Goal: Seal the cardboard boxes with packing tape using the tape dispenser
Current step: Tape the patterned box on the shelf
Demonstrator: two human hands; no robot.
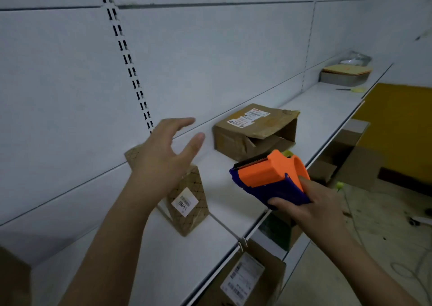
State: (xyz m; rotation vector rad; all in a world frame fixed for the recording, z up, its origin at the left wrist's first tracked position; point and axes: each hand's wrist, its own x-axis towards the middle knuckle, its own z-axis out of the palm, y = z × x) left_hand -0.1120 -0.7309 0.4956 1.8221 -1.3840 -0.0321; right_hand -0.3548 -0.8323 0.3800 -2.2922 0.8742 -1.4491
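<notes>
The tape dispenser [268,177] is gripped in the right hand [313,208]; the left hand [163,158] is spread wide above a patterned box [187,200]. Beyond, the torn box [254,131] lies crumpled: tape could be laid crooked over its buckled flaps.

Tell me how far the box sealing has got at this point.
Nothing looks sealed yet. The right hand grips the tape dispenser; the left hand hovers open. The crumpled box on the shelf gapes open, untaped.

A grey metal tray [342,78] sits far along the white shelf [315,109].
</notes>
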